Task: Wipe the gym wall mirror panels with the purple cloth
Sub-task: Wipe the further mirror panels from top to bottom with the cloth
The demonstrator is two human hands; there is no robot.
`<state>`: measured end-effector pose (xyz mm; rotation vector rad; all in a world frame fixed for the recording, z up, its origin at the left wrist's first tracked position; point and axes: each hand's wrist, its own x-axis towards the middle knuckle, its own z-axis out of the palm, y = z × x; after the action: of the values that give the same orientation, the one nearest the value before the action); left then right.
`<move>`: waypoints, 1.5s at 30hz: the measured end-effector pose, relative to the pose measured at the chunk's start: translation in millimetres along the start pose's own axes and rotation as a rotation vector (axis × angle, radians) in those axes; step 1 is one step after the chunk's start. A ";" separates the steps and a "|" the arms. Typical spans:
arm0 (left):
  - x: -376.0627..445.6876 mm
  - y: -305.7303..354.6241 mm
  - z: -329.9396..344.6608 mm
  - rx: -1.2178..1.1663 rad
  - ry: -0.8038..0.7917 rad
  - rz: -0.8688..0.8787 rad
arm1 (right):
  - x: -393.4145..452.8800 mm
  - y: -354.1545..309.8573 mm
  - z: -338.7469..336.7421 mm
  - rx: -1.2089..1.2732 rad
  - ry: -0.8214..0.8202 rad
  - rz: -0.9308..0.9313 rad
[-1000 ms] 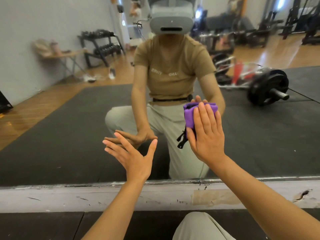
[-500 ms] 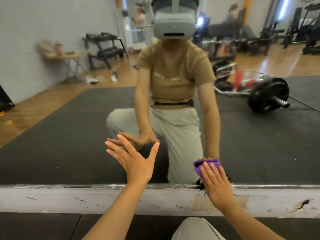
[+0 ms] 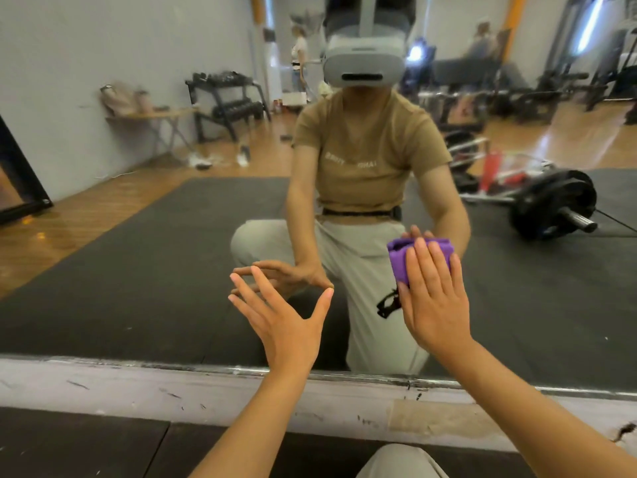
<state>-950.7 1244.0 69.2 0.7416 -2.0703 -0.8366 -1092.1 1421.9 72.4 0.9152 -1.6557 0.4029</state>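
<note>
The wall mirror panel (image 3: 144, 257) fills most of the head view and reflects me kneeling in front of it. My right hand (image 3: 436, 298) lies flat, fingers straight, pressing the folded purple cloth (image 3: 400, 260) against the glass at about knee height of my reflection. Only the cloth's top and left side show past my fingers. My left hand (image 3: 282, 319) has its fingers spread and straight, fingertips at the mirror surface to the left of the cloth, holding nothing.
A scuffed white ledge (image 3: 120, 388) runs under the mirror's lower edge, with black floor matting (image 3: 69, 443) below it. My knee (image 3: 400, 464) shows at the bottom. The barbell, dumbbell rack and people seen are reflections.
My right hand has slid the cloth back up the glass from the mirror's bottom edge, after a downward stroke before that. My left hand has stayed in place.
</note>
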 end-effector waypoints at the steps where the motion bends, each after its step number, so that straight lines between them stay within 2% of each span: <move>1: 1.0 -1.7 -0.3 0.040 0.015 0.056 | 20.0 0.9 -2.4 0.006 0.011 -0.003; 4: 7.8 -9.3 -2.0 0.242 0.059 0.265 | 60.7 3.4 -5.1 0.011 0.049 0.007; 8: 13.5 -21.9 -7.6 0.477 0.084 0.377 | 59.9 -2.8 1.9 0.012 0.108 0.060; 10: 14.7 -26.6 -11.3 0.549 0.086 0.403 | 38.4 -7.1 6.8 0.010 0.094 0.016; 16: 16.9 -27.9 -16.6 0.569 0.113 0.426 | -61.9 -6.4 20.1 -0.075 -0.160 -0.292; 21: 20.5 -35.9 -23.1 0.623 0.136 0.494 | -70.1 -0.2 14.1 -0.103 -0.275 -0.367; 24: 24.6 -38.6 -25.3 0.644 0.141 0.596 | -41.7 4.2 7.0 -0.073 -0.214 -0.349; 28: 30.3 -40.2 -27.2 0.679 0.158 0.684 | 34.7 5.0 -4.3 -0.044 -0.021 -0.197; 31: 34.4 -45.4 -29.8 0.717 0.167 0.732 | 76.8 6.0 -10.6 -0.010 0.042 -0.095; 36: 37.0 -45.2 -32.4 0.688 0.164 0.758 | 69.4 -2.7 -5.5 0.025 0.057 -0.040; 45: 59.4 -21.1 -65.6 0.602 0.242 0.851 | 39.7 -7.8 -1.0 -0.005 -0.024 -0.145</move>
<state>-924.4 1167.6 111.1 0.1688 -2.1207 0.3422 -1087.7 1403.5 108.2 1.0327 -1.5995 0.2902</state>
